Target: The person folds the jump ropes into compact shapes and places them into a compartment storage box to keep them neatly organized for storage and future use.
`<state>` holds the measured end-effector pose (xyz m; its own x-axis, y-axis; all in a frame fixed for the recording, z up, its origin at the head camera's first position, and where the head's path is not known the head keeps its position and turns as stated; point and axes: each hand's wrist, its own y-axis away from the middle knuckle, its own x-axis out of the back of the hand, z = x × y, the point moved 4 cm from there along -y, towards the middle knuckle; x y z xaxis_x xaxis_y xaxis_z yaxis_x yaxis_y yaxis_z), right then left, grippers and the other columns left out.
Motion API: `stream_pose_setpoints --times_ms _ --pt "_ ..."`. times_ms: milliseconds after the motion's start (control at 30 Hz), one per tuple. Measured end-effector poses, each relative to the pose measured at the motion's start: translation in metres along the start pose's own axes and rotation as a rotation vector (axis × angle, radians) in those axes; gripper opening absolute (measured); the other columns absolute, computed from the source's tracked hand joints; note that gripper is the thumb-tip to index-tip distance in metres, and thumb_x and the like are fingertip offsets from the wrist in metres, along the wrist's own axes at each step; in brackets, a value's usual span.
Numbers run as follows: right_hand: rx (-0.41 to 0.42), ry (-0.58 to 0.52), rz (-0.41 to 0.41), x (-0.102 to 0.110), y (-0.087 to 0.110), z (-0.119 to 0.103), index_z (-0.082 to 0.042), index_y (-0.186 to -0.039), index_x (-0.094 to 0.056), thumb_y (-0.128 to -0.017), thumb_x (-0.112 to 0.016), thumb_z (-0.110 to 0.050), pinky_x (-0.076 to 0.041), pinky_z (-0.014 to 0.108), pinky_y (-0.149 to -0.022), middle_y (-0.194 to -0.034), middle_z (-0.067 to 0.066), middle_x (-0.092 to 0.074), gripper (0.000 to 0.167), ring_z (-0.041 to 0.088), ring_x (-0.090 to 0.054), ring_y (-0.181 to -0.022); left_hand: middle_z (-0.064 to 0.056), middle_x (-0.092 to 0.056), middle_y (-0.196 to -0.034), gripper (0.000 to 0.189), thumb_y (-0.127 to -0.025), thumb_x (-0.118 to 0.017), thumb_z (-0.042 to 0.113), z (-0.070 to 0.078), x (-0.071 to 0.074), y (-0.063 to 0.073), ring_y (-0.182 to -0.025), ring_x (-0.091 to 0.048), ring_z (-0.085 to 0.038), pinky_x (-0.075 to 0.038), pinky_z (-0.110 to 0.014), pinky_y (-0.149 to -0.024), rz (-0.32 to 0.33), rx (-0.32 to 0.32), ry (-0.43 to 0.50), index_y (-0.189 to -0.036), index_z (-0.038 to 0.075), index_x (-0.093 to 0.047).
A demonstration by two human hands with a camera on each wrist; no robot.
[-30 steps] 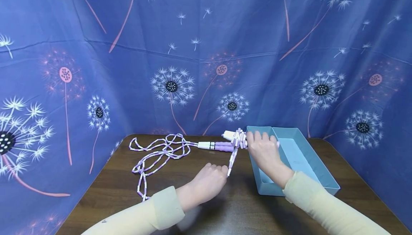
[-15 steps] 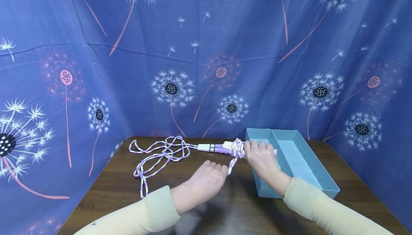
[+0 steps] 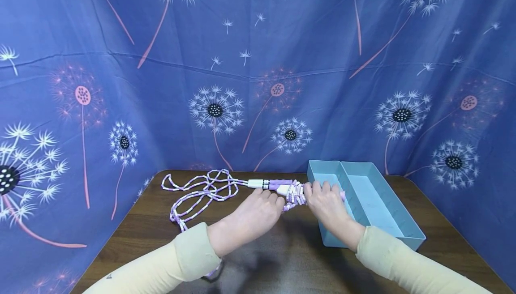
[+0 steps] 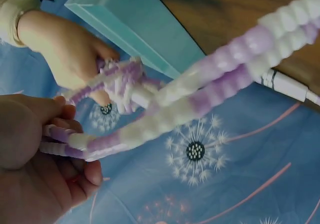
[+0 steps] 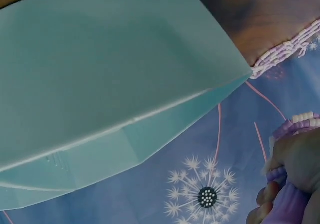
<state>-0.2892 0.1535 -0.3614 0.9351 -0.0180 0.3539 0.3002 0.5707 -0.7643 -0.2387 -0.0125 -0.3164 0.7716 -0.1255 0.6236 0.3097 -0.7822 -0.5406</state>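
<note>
My right hand (image 3: 324, 200) grips the purple handle (image 5: 289, 208) of a beaded jump rope, over the near left corner of the blue bin. Purple and white beaded rope (image 3: 296, 195) is wound round that handle near its white end. To the left, my left hand (image 3: 258, 209) holds a doubled strand (image 4: 145, 126) between curled fingers and thumb; the strand runs on past the hand. Behind the hands lies another handle (image 3: 256, 183), white and purple with black bands, partly overlapped by the held one. From it, loose beaded rope (image 3: 205, 191) spreads in loops over the table's left.
The light blue bin (image 3: 387, 191), split in two by a divider, stands on the right of the brown wooden table (image 3: 133, 222). A blue dandelion-print cloth (image 3: 169, 106) hangs behind and at both sides.
My left hand has moved up and slightly left, toward the handles, drawing the strand along. My right hand has lowered a little, and the wound handle's white end has dropped.
</note>
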Motion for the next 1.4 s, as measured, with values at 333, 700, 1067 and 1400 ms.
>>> stream_pose_setpoints --times_ms 333,700,1067,1400 --pt "0.068 -0.028 -0.047 0.0 0.003 -0.003 -0.004 -0.083 -0.054 -0.085 -0.034 -0.003 -0.024 0.032 -0.042 -0.059 0.009 -0.042 0.02 0.024 -0.039 -0.046 0.003 -0.055 -0.068 0.016 -0.086 -0.062 0.025 -0.015 0.006 -0.008 -0.055 -0.053 -0.011 -0.04 -0.025 -0.052 0.024 -0.095 0.015 -0.077 0.014 -0.054" --pt "0.2 -0.086 -0.06 0.011 0.003 -0.01 -0.005 -0.08 -0.051 -0.088 -0.027 0.002 -0.018 0.029 -0.046 -0.058 0.006 -0.036 0.026 0.022 -0.036 -0.046 0.002 -0.056 -0.08 0.009 -0.09 -0.059 0.022 -0.025 0.012 -0.014 -0.061 -0.056 -0.011 -0.047 -0.024 -0.054 -0.041 -0.157 0.064 -0.089 0.013 -0.056" --pt "0.268 -0.138 -0.085 0.017 0.008 -0.012 -0.007 -0.082 -0.05 -0.088 -0.024 0.001 -0.015 0.028 -0.047 -0.059 0.005 -0.036 0.028 0.02 -0.032 -0.047 0.004 -0.049 -0.074 0.01 -0.091 -0.051 0.021 -0.037 0.011 -0.021 -0.065 -0.05 -0.013 -0.039 -0.024 -0.056 -0.008 -0.294 -0.012 -0.083 0.015 -0.054" --pt "0.367 -0.263 -0.081 0.022 0.01 -0.016 -0.007 -0.092 -0.056 -0.093 -0.022 -0.005 -0.026 0.03 -0.047 -0.068 0.006 -0.048 0.034 0.021 -0.04 -0.053 0.006 -0.051 -0.075 0.023 -0.091 -0.052 0.039 -0.053 -0.008 -0.022 -0.069 -0.05 -0.013 -0.037 -0.025 -0.062 -0.011 -0.306 0.0 -0.086 0.017 -0.054"
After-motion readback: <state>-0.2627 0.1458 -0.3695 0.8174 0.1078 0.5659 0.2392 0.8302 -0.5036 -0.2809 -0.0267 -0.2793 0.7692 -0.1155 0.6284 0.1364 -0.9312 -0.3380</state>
